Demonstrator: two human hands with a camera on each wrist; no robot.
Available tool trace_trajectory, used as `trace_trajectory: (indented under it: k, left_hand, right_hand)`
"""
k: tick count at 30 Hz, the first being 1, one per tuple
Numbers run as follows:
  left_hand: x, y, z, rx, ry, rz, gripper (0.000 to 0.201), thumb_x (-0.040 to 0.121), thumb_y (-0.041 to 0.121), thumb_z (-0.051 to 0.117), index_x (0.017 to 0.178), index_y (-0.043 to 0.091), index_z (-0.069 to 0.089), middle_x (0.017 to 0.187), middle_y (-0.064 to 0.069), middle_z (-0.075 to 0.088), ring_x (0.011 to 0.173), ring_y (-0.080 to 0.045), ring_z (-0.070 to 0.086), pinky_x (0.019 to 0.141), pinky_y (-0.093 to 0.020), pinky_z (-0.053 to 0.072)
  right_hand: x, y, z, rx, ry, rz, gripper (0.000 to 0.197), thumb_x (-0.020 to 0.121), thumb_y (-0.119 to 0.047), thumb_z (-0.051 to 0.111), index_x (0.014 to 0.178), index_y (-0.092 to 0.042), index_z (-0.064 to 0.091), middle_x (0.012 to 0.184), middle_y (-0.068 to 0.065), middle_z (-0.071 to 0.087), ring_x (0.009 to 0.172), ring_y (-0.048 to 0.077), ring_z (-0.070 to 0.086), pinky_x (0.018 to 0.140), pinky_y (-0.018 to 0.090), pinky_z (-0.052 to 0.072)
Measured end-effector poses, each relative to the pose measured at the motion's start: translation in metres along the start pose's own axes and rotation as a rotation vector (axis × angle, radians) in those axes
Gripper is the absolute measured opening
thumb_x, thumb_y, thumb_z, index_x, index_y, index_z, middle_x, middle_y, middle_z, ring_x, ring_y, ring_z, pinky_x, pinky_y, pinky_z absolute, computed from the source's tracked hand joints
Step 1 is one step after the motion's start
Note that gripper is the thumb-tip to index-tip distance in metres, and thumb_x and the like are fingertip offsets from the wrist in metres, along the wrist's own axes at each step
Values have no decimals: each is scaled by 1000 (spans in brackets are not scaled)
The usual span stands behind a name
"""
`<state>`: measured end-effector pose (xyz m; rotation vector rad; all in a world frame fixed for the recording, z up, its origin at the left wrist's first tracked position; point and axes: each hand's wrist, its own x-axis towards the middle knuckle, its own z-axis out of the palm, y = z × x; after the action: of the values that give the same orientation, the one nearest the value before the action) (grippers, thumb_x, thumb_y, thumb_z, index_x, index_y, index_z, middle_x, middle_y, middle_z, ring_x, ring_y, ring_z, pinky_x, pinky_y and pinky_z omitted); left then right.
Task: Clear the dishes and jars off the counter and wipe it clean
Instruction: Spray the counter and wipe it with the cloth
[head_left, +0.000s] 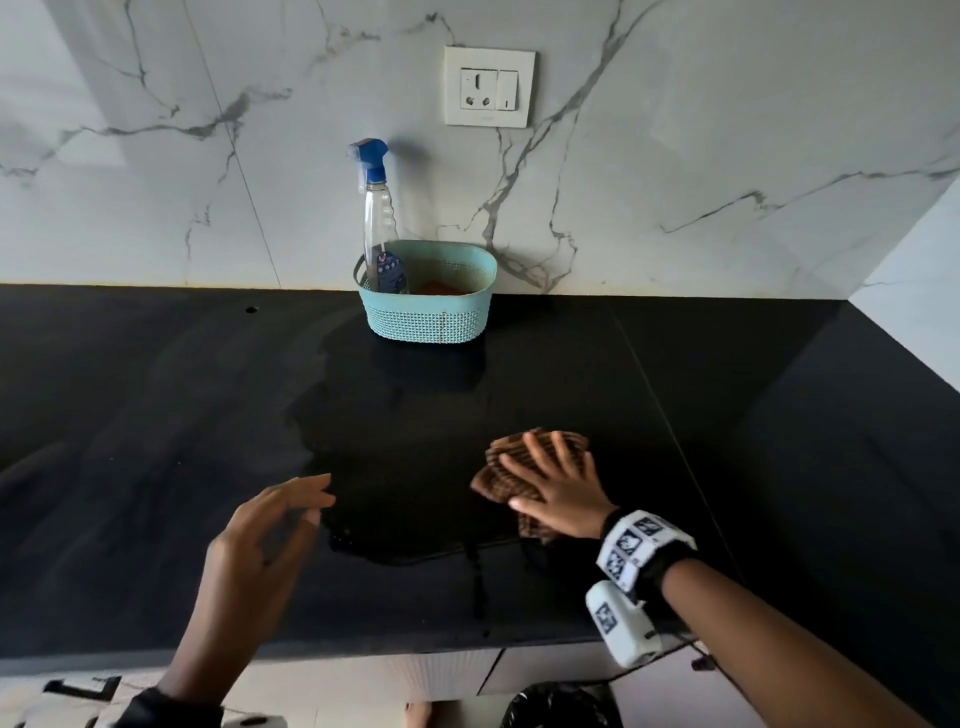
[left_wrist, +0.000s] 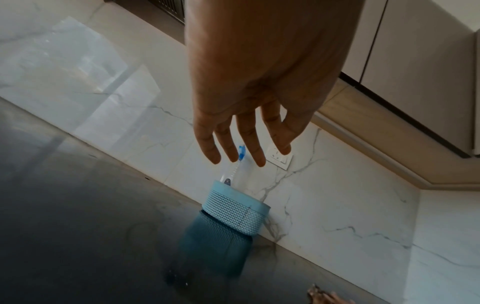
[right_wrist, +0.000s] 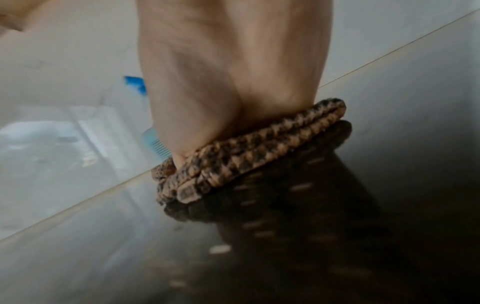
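Brown cloth (head_left: 535, 480) lies flat under our right hand (head_left: 558, 491), fingers spread, so we judge wiping underway; our left hand (head_left: 260, 540) hovers empty and relaxed beside it, and wet counter (head_left: 156, 415) between them comes next.

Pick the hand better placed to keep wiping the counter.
Right. The right hand already presses flat on the cloth lying on the counter; the left hand hovers empty, apart from it.

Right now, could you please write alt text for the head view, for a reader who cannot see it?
A right hand presses a folded brown cloth flat on a wet black counter, while the left hand hovers open. At the marble wall stands a blue basket holding a spray bottle.
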<state>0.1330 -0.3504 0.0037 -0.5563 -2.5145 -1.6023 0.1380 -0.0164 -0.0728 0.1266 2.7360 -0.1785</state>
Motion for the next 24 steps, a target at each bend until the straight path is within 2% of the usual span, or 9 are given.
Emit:
trace_trajectory:
  k: [2,5,9,12,14,16,17,19,24]
  left_hand:
    - [-6,2,7,3,-40,8,40,85,4,65,90,44,63,105,10,69,106,-14,60,86,-10,43]
    - [-13,6,12,0,-84,15,48,84,-1,61,93,46,62,108,6,68,107,-15,60,87,-14,43]
    - [-14,4,8,0,-123,18,45,84,1,61,95,44,62,109,10,67,110,-13,59,89,-19,45]
    - [-7,-3,2,6,-153,31,45,85,0,61,94,44,63,108,19,66,108,-9,58,85,-6,42]
    - [-1,-7,-2,-11,-175,29,43,85,1,61,94,43,64,112,26,62,109,-9,58,84,-4,41]
    - [7,-14,-9,-30,-191,36,38,85,2,60,92,40,64,113,26,61,111,-9,57,85,-5,42]
    - [10,-17,-13,-36,-198,44,36,85,2,60,91,38,65,112,25,62,111,-8,57,86,-6,42]
    - [18,-24,-25,-45,-209,58,32,85,2,60,88,33,66,111,23,64,110,-6,58,89,-12,43]
    - [34,-53,-63,-29,-205,105,25,84,3,65,87,29,67,110,23,64,107,-8,59,92,-13,42]
  right_hand:
    - [-20,33,4,48,15,115,63,91,-63,30,144,-51,-2,156,-9,-20,142,28,-24,111,61,-4]
    - [-51,57,15,117,51,238,61,94,-59,30,144,-51,-4,156,-9,-21,142,27,-24,112,60,-4]
    - [-76,41,31,197,125,369,61,93,-60,28,144,-50,-4,157,-7,-19,142,28,-23,111,61,-4]
    - [-79,9,42,217,155,443,63,90,-65,23,145,-49,-4,158,-5,-16,142,31,-21,110,63,-2]
    - [-77,-22,49,178,203,425,73,78,-71,12,146,-46,5,160,-1,-4,145,36,-7,107,68,7]
    - [-73,-56,54,128,246,416,73,74,-69,22,141,-40,30,151,6,34,136,43,30,91,73,31]
    - [-69,-74,58,116,297,391,65,74,-67,30,133,-40,40,142,7,48,128,44,40,83,72,39]
    - [-62,-115,63,102,361,313,58,75,-64,38,128,-42,46,137,7,53,125,41,37,81,69,42]
    - [-43,-208,67,152,373,169,57,79,-66,40,132,-45,44,145,4,44,131,38,30,90,66,38]
